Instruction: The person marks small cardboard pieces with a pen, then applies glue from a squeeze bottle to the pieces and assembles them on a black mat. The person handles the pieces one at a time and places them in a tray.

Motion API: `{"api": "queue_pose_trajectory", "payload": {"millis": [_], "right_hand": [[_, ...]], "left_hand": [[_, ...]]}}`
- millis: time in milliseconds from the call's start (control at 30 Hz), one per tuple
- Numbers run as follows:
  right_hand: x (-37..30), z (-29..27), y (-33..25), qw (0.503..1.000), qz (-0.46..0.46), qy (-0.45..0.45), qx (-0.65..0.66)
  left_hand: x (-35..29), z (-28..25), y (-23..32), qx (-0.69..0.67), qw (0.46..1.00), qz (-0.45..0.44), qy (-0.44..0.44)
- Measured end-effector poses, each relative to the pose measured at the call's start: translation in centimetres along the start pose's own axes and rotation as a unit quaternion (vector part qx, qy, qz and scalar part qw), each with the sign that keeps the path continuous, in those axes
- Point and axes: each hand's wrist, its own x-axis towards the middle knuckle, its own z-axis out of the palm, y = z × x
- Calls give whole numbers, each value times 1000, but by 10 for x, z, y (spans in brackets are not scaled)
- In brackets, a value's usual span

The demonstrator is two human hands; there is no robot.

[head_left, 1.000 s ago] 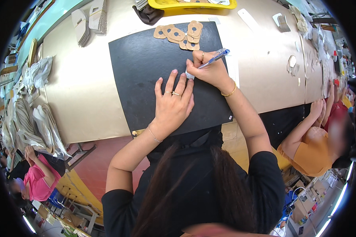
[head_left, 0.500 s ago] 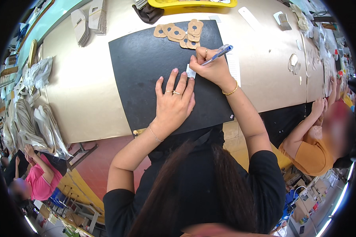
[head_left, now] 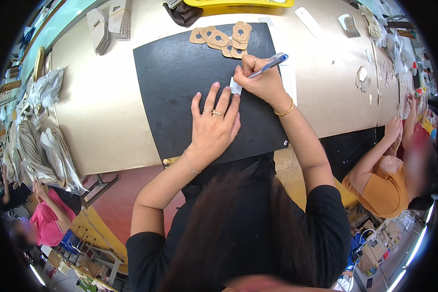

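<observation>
My right hand (head_left: 261, 82) is closed round a blue pen (head_left: 270, 64), its lower end hidden by the fingers at a small white slip of paper (head_left: 235, 87). Flat on the black mat (head_left: 175, 82) lies my left hand (head_left: 214, 121), fingers spread, with fingertips at the slip's lower left edge. Beyond both hands, several tan card pieces with dark keyhole-shaped openings (head_left: 219, 38) overlap at the mat's far side. A lined white sheet (head_left: 289, 82) sticks out from behind my right hand and wrist.
Stacks of grey card pieces (head_left: 98, 30) stand far left. A yellow tray (head_left: 238, 3) and dark cloth (head_left: 185, 14) are at the back. Plastic-wrapped bundles (head_left: 58, 155) hang at the left edge. One person in pink (head_left: 46, 221) is at left, another in orange (head_left: 379, 187) at right.
The view has shifted slightly. My right hand still holds the pen over the slip, and my left hand keeps its place. The person in pink has moved a little.
</observation>
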Motion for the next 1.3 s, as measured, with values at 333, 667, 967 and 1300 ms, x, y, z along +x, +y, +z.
{"api": "queue_pose_trajectory", "payload": {"millis": [333,667,967,1300], "right_hand": [[1,0,-1,1000,9,10,4],[1,-10,12,951,126,68,273],[3,-18,8,910,145,134,365],[4,-16,6,911,157,132,356]], "left_hand": [[-1,1,0,3,1000,0,4],[3,-8,1,-6,1000,0,-3],[49,-17,-18,-116,992,-51,-10],[52,-19,-26,-279,950,-135,-46]]}}
